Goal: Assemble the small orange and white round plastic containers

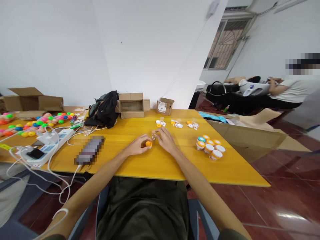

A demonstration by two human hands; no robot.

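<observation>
Over the desk (pixel 160 166), the left hand (pixel 138 145) holds an orange lid (pixel 148 144) by its sides, likely for steadiness; the right hand (pixel 165 140), just apart, pinches a clear cup (pixel 153 136).

Counter (pixel 160 166) looks like smooth, kinda glossy wood, jars (pixel 209 147) near its right edge are plastic (lids (pixel 216 153) too), cardboard boxes (pixel 131 106) matt.
</observation>
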